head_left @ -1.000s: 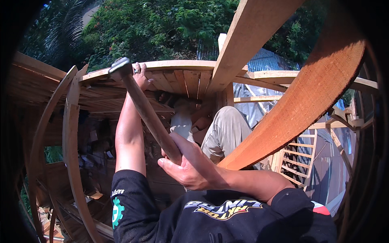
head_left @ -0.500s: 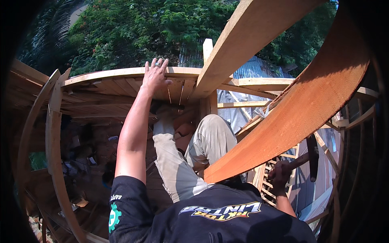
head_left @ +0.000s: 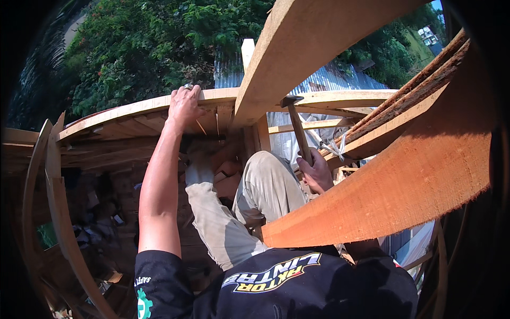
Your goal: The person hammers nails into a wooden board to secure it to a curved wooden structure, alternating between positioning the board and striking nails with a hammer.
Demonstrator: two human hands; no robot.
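My left hand (head_left: 184, 108) rests on the pale wooden beam (head_left: 125, 109) across the front, its fingers curled over the top edge. A ring shows on one finger. My right hand (head_left: 317, 173) is closed round the handle of a hammer (head_left: 299, 129) between my knee and a wide reddish plank (head_left: 382, 191). The dark hammer head points up, close to the rail (head_left: 345, 98) on the right. The plank's near end lies by my lap and hides most of my right forearm.
A thick timber (head_left: 292, 53) slants overhead between my hands. Curved wooden ribs (head_left: 64, 223) stand at the left, above a shadowed lower floor with scattered things. Beyond the beam are green bushes (head_left: 138, 69) and corrugated metal sheets (head_left: 340, 78).
My right hand has brought the hammer from the plank's right side to its left side, up toward the rail. My left fingers have gone from spread to curled over the beam.
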